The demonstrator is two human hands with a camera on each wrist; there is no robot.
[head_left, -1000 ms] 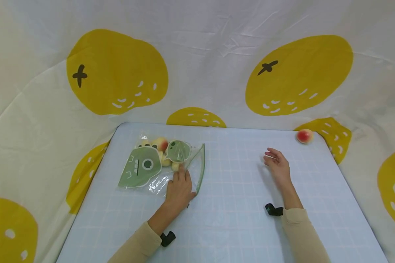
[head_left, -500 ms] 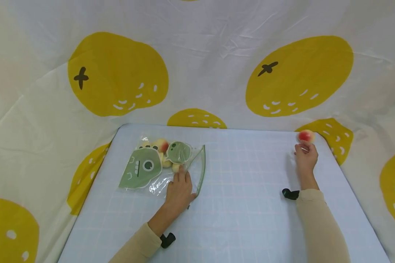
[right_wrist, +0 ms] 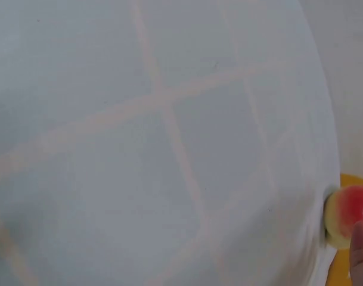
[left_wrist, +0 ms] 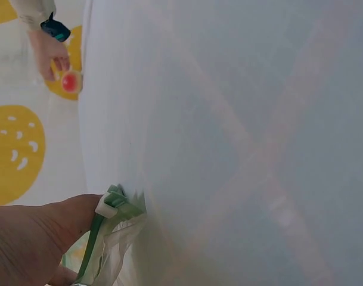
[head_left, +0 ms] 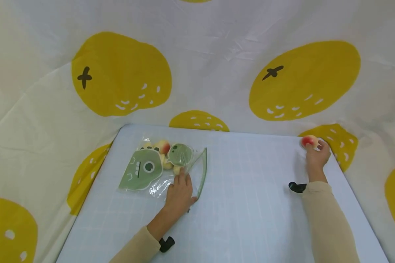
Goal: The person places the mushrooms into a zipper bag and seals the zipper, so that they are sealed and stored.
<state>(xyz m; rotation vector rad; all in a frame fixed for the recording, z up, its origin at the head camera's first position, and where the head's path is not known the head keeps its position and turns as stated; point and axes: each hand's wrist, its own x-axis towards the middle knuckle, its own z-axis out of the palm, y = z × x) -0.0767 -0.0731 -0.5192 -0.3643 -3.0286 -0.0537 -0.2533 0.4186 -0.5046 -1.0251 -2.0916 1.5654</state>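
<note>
On the table's left lies a clear zip bag (head_left: 143, 166) with green cartoon dinosaur prints. A red-and-yellow toy peach (head_left: 164, 147) and pale yellow pieces show through its plastic. My left hand (head_left: 179, 193) rests on the bag with straight fingers and its thumb spread to the green edge. In the left wrist view, that thumb touches the raised green zip strip (left_wrist: 96, 238). At the far right corner, my right hand (head_left: 317, 157) is at a second toy peach (head_left: 307, 140), thumb across its front and fingers at its right side. The right wrist view shows the thumb (right_wrist: 361, 253) against the peach.
A pale blue checked cloth (head_left: 243, 190) covers the table. Behind it hangs a white curtain (head_left: 214, 73) printed with large yellow fruit. The second peach sits close to the table's far edge. Black wrist cameras (head_left: 297, 187) stick out beside the wrists.
My right hand has travelled right and away from me to the far-corner peach, and its thumb and fingers now meet it. My left hand stays on the bag.
</note>
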